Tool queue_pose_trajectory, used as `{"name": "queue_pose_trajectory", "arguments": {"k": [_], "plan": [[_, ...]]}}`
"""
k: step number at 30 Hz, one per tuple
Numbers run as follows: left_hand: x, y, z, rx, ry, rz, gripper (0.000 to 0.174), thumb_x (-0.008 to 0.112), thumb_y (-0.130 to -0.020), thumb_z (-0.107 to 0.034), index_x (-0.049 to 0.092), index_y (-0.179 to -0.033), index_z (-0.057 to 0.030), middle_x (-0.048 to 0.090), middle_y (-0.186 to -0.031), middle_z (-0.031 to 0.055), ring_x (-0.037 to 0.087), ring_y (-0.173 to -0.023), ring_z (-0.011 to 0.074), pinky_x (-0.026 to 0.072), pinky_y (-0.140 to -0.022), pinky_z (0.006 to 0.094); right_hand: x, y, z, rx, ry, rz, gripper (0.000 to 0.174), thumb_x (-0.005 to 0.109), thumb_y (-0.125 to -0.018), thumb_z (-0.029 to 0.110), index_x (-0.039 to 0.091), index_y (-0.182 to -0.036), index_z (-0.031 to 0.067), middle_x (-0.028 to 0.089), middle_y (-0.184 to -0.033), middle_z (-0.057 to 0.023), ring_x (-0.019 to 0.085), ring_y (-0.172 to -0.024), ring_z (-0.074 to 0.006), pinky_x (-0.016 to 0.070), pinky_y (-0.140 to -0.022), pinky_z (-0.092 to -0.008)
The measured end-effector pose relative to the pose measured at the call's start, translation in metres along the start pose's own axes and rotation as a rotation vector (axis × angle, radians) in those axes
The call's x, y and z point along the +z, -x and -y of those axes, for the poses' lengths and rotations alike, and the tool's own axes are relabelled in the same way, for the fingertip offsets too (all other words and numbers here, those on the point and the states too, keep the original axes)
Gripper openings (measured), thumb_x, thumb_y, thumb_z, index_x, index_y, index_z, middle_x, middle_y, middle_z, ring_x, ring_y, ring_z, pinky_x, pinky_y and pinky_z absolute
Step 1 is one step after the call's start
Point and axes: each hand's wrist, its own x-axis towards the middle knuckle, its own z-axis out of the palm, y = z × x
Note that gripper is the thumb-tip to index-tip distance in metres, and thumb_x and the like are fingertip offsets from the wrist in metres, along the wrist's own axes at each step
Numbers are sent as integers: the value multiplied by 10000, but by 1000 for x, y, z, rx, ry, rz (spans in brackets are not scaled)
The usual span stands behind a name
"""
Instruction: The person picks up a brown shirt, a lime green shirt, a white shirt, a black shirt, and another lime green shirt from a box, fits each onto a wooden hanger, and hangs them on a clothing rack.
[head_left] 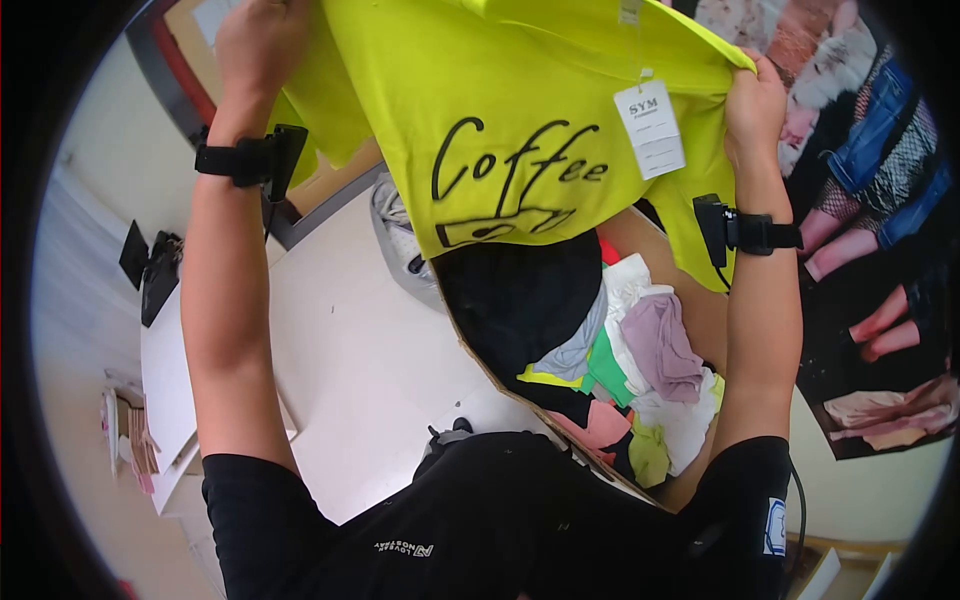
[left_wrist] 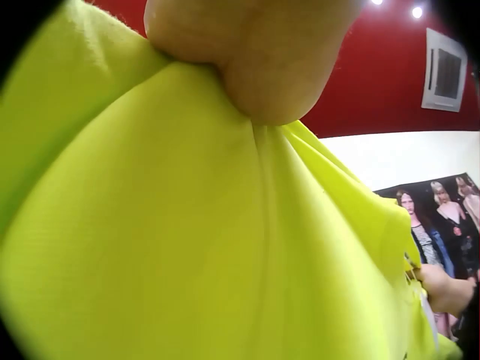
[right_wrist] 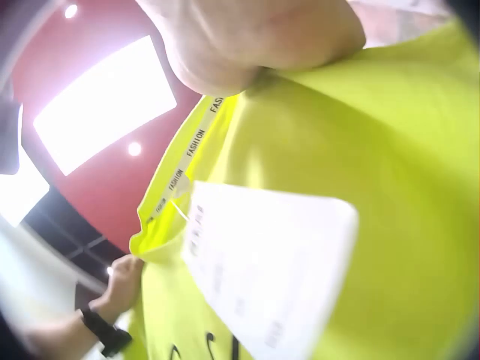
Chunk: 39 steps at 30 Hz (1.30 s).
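Observation:
A neon yellow-green T-shirt with "Coffee" printed in black is stretched between my two raised hands. My left hand grips it at the upper left, and in the left wrist view the cloth falls in folds below the curled fingers. At the other shoulder, my right hand pinches the cloth beside the neckline. A white paper tag marked "SYM" dangles from the collar on a thin string. The right wrist view shows the neck tape lettered "FASHION" and the tag close up.
Below the shirt stands a cardboard box with crumpled garments, among them a mauve piece and a green one. A grey bag of items sits on the floor beside it. A large fashion poster covers the right wall.

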Motion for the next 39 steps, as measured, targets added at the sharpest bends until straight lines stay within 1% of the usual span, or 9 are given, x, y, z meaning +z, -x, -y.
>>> {"name": "queue_pose_trajectory", "arguments": {"k": [4, 8, 10, 13, 20, 21, 24, 25, 39], "plan": [[-36, -3, 37, -64, -228, 9, 287, 589, -887, -205, 519, -706, 7, 444, -585, 203, 421, -479, 247, 376, -472, 357, 40, 3, 34, -605, 587, -88, 191, 594, -794, 231, 649, -928, 107, 664, -789, -109, 637, -707, -277, 485, -630, -340], [-90, -6, 69, -96, -359, -34, 313, 570, -897, -262, 542, -736, 5, 495, -641, 225, 439, -505, 311, 388, -484, 368, 88, -12, 69, -569, 584, -89, 221, 646, -749, 321, 652, -895, 154, 648, -794, -138, 623, -747, -344, 493, -634, -376], [-123, -14, 90, -127, -424, -94, 347, 551, -904, -302, 550, -740, 3, 529, -685, 237, 500, -553, 366, 403, -499, 389, 110, -20, 98, -670, 504, -83, 259, 665, -765, 336, 658, -923, 131, 660, -789, -125, 642, -724, -303, 496, -638, -356], [-182, -34, 162, 424, -428, -422, 433, 592, -877, -263, 429, -536, -51, 460, -445, 102, 430, -348, 238, 326, -352, 375, 149, -1, 176, -734, 141, -91, 169, 658, -772, 155, 540, -725, 44, 555, -623, -84, 525, -573, -201, 405, -541, -309], [-321, 11, 267, 377, -610, -313, 475, 585, -892, -319, 438, -511, -78, 434, -414, 9, 348, -303, 207, 298, -295, 288, 256, 76, 268, -854, 150, 254, 411, 814, -661, 338, 545, -661, 28, 541, -574, -71, 474, -526, -129, 385, -486, -284], [-345, 34, 265, 160, -673, -134, 313, 558, -901, -287, 579, -770, -4, 548, -696, 236, 558, -603, 373, 428, -529, 397, 275, 86, 274, -820, 194, 436, 410, 809, -663, 373, 589, -704, 29, 585, -617, -86, 512, -548, -129, 408, -503, -277], [-388, 89, 324, -192, -802, 99, 356, 510, -901, -447, 611, -870, -107, 575, -685, 153, 541, -621, 361, 431, -546, 407, 359, 109, 247, -808, 95, 871, 327, 672, -793, 358, 648, -951, 72, 656, -738, -104, 644, -680, -230, 492, -637, -326], [-396, 115, 339, -255, -780, 148, 391, 488, -900, -475, 604, -861, -104, 587, -708, 159, 552, -667, 377, 438, -575, 434, 379, 136, 254, -758, 156, 948, 392, 671, -812, 378, 640, -946, 11, 637, -693, -68, 615, -662, -142, 485, -635, -294], [-498, 324, 330, -839, -781, 259, 399, 481, -907, -421, 623, -836, -54, 614, -774, 198, 574, -765, 390, 448, -676, 461, 586, 311, 266, -466, -105, 1357, 512, 484, -916, 445, 632, -875, -44, 648, -702, -125, 606, -616, -189, 464, -605, -329]]}}
